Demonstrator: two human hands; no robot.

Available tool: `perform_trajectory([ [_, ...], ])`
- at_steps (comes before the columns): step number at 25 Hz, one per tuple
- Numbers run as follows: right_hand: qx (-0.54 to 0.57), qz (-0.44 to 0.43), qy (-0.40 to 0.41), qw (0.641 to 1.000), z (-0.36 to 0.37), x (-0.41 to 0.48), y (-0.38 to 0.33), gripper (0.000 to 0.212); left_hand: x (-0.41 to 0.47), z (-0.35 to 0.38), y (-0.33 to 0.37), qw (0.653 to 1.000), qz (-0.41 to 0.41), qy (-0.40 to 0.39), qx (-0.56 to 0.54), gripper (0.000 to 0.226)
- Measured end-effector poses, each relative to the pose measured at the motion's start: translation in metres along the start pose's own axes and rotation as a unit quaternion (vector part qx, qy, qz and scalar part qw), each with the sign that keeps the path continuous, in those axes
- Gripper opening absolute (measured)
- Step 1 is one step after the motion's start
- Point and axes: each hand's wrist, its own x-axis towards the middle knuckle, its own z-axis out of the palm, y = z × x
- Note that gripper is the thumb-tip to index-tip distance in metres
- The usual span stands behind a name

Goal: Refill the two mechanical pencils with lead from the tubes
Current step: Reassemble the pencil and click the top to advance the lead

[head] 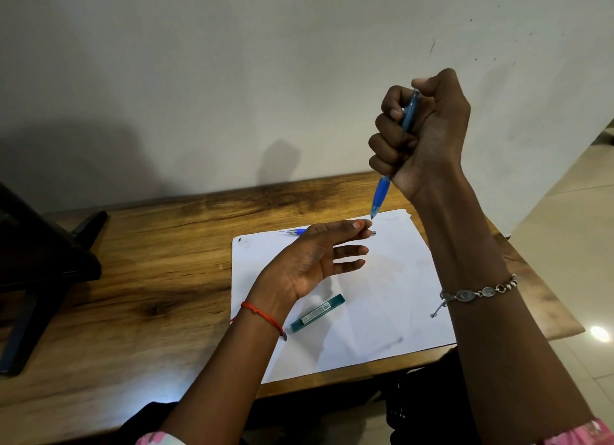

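Observation:
My right hand is raised above the table in a fist around a blue mechanical pencil, tip pointing down, thumb on its top end. My left hand hovers over the white paper with its fingers spread and its thumb and forefinger close together just under the pencil tip; I cannot tell if they pinch a lead. A second blue pencil lies on the paper's far edge, mostly hidden behind my left hand. One teal lead tube lies on the paper near my left wrist.
The wooden table stands against a pale wall. A dark chair stands at the left. The table's right edge drops off to a tiled floor.

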Motion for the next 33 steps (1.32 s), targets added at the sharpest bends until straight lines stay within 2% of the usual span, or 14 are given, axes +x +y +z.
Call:
perform_trajectory([
  [33, -0.003, -0.004, 0.013, 1.000, -0.0041, 0.0009, 0.0012, 0.044, -0.0018, 0.0005, 0.0012, 1.000, 0.005, 0.002, 0.000, 0.017],
])
